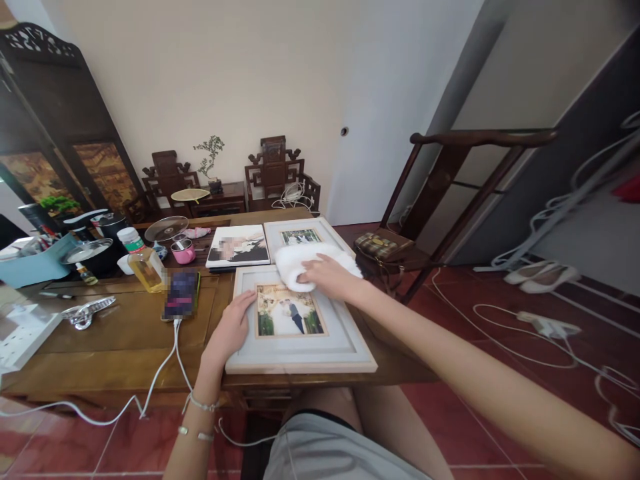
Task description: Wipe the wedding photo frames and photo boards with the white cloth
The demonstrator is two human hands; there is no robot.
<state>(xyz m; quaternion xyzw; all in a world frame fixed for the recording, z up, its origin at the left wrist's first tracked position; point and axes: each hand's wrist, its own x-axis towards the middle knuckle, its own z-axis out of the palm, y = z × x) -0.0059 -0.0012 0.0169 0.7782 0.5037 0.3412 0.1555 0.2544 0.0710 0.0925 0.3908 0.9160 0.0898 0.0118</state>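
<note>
A white picture frame (300,350) with a photo in its middle lies flat on the wooden table (125,333) in front of me. My left hand (231,328) rests open on the frame's left edge, fingers spread flat. My right hand (327,275) presses a white cloth (300,260) onto the frame's upper right part, fingers lying over the cloth. Beyond it lie a second white framed photo (300,235) and a frameless photo print (239,245).
A phone (181,295) on a white charging cable lies left of the frame. A bottle of yellow liquid (144,263), a pink cup (183,251), pots and a blue box crowd the table's left. A dark wooden chair (450,173) with a bag stands right; cables cross the red floor.
</note>
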